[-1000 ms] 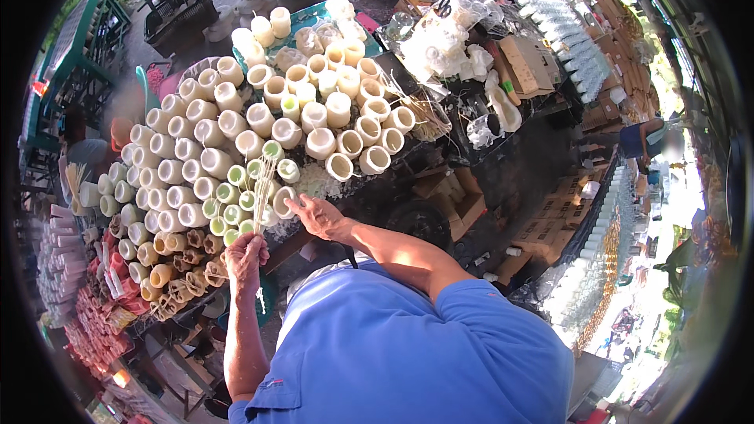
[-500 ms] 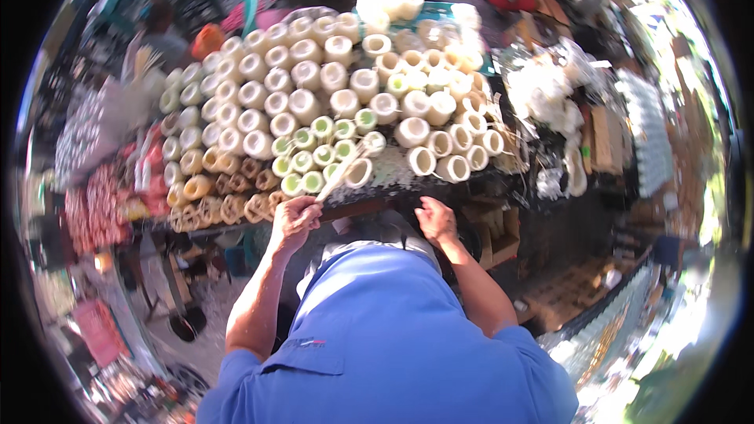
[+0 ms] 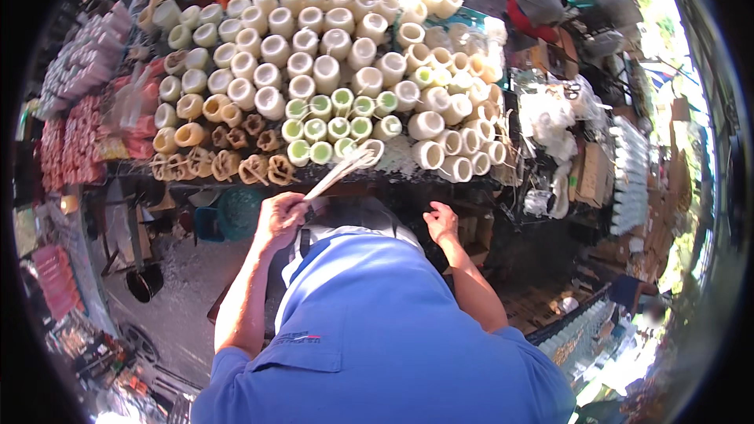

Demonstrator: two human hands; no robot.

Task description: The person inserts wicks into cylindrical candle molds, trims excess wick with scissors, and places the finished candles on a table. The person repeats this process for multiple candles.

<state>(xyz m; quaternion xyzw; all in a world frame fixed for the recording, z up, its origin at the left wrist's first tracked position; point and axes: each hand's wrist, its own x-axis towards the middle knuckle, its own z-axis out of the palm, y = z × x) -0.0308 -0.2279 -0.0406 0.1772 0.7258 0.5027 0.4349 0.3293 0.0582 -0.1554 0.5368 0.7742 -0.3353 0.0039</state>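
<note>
Bundle of pale strands point(image 3: 339, 173): we find it in the left grip point(image 3: 281, 220), pinched at its near end between thumb and fingers, the far end fanning up and to the right. Changed over the last second: the bundle stood nearly upright over the green-lined cups point(image 3: 316, 129); we now see it leaning, drawn back to the near side. The right grip point(image 3: 441, 222), then reaching to the near row, is now well to the right of the left one, fingers loosely spread — we see nothing in it. We judge the right side free to act, the left committed to holding the strands.

Just ahead of the left grip, the strands' tips overlap a white cup point(image 3: 375, 149); whether they touch it, we cannot tell. Ahead lie the green-lined cups, then pale hollow cylinders point(image 3: 326, 72), packed so closely that we expect little finger room between them. White crumbs point(image 3: 397, 159) lie on the surface point(image 3: 416, 180), ahead and right of the left grip. To its left: brown fluted cups point(image 3: 225, 165) and, below the surface edge, a teal basin point(image 3: 239, 212). Far right, beyond the right grip — crumpled clear plastic point(image 3: 546, 114).
</note>
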